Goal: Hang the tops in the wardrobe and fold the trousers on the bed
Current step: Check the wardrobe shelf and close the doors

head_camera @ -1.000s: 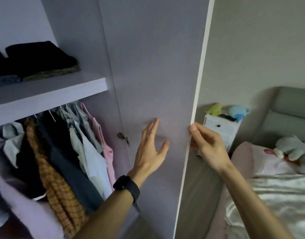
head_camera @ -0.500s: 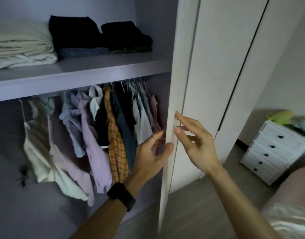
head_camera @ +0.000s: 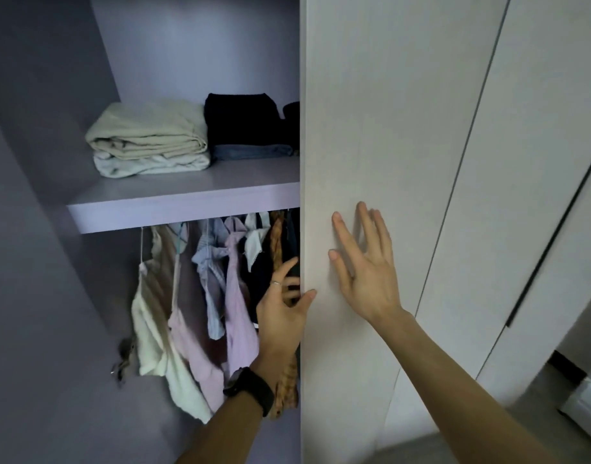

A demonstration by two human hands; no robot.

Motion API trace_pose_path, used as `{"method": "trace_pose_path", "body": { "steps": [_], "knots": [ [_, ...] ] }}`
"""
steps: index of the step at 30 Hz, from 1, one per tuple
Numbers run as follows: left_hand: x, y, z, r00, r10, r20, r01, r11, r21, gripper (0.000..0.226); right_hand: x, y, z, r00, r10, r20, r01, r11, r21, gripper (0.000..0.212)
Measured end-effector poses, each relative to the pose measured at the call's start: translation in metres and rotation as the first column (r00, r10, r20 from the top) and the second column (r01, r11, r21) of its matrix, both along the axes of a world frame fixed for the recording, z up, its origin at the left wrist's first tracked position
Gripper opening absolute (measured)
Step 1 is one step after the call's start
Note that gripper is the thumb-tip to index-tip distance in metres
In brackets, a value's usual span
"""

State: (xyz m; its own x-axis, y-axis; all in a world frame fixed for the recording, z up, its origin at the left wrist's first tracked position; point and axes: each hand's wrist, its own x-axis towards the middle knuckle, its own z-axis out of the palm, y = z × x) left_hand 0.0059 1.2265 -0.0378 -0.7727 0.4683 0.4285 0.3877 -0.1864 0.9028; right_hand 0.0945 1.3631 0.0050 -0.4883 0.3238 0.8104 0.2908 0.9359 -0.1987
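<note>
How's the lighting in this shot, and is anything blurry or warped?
Head view: wardrobe inside dim and bluish, door bright; right hand throws a soft shadow on it; hanging tops slightly soft; door seams slant, probably the wide lens.

The lilac laminate wardrobe [head_camera: 193, 45] stood part open. Its pale wood-grain door [head_camera: 371, 128] lay under the flat right hand [head_camera: 364, 276], with the door's edge pinched by the left hand [head_camera: 282, 309]. Cream, lilac, striped blue, white and orange-check tops on hangers [head_camera: 240, 313] hung close-packed just left of and behind the left hand. Folded beige and dark garments [head_camera: 146, 139] lay stacked on the shelf [head_camera: 187, 204] above it.
</note>
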Motion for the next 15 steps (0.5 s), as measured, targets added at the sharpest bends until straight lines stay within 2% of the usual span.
{"method": "trace_pose_path", "body": {
  "steps": [4,8,15],
  "knots": [
    [-0.027,0.014,-0.001,0.992,0.094,-0.081,-0.096,0.995,-0.015,0.084,-0.023,0.019,0.002,0.993,-0.036,0.116,0.033,0.999,0.025,0.059],
    [-0.052,0.03,0.005,0.982,0.118,-0.148,-0.13,0.988,-0.08,0.087,-0.044,0.038,0.003,0.98,-0.036,0.197,0.026,0.998,0.052,0.061],
    [-0.084,0.046,0.008,0.974,0.11,-0.198,-0.148,0.971,-0.188,0.085,-0.071,0.049,-0.001,0.973,-0.079,0.215,0.071,0.996,0.044,0.063]
  ]
}}
